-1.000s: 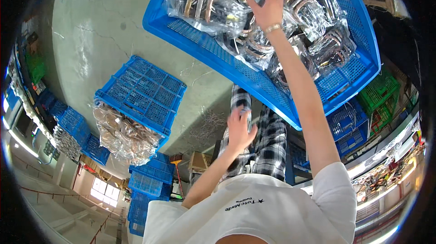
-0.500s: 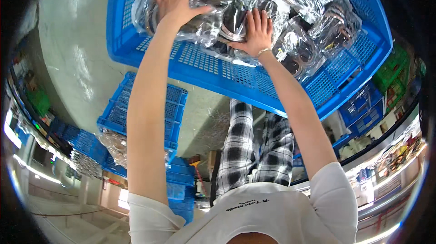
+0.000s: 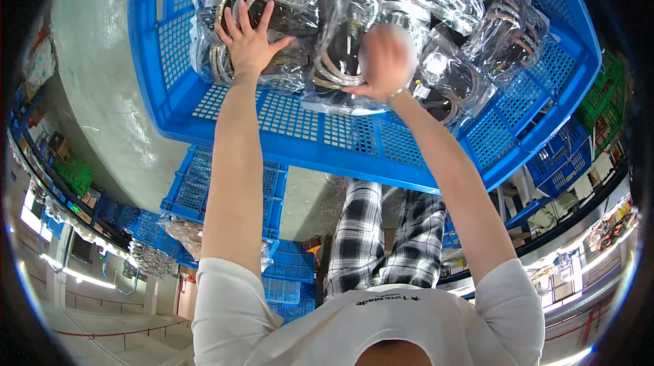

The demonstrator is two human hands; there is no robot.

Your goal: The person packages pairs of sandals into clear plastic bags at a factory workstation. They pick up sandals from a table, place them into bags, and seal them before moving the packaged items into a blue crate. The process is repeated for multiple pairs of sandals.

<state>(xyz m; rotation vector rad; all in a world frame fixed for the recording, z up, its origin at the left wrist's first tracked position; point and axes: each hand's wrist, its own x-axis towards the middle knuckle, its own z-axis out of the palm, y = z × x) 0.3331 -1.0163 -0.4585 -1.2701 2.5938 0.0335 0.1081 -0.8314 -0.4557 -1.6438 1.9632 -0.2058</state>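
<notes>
Clear plastic packages hold dark items with shiny curved bands in silver, gold and rose tones; their exact kind I cannot make out. They lie in a large blue plastic basket with perforated walls. My left hand lies on the left package, fingers spread and pointing away from me. On the middle package rests my right hand, thumb stretched out to the left. A blur covers its other fingers, which seem to lie flat. Neither hand grips anything.
More bagged items fill the basket's right and far side. Blue crates are stacked below left, with a clear bag of items among them. Green crates and blue crates stand at the right.
My left hand has slid nearer me and slightly left over the left package. My right hand stays on the middle package, slightly lower. The basket appears lower and farther left in view.
</notes>
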